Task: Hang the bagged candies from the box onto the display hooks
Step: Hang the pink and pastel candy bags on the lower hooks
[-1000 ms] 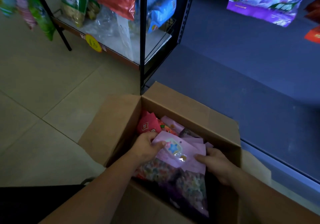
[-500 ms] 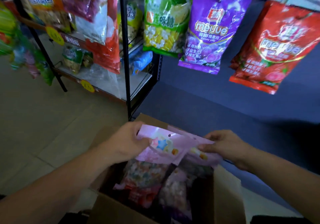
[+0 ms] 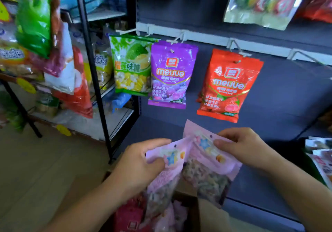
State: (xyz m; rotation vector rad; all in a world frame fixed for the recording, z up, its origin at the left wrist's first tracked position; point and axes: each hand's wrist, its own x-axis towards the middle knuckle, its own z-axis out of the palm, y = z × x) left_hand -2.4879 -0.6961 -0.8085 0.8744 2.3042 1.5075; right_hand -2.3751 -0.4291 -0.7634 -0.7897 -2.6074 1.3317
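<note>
Our left hand (image 3: 142, 167) pinches one pink candy bag (image 3: 166, 174) by its top, our right hand (image 3: 242, 147) another (image 3: 206, 161), above the box (image 3: 206, 212). Beyond, an empty hook (image 3: 303, 56) waits far right; the small hang holes could miss it, and a loosely pinched bag could drop.

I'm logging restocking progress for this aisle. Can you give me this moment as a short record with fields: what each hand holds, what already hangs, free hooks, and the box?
left hand: grips a pink candy bag near its top
right hand: pinches a second pink bag near its hang hole
bags status: both lifted above the box, not yet on a hook
already hanging: green bag, purple bag, red bag
free hook: bare hook right of the red bag
box: cardboard box below the hands, more bags inside
</note>
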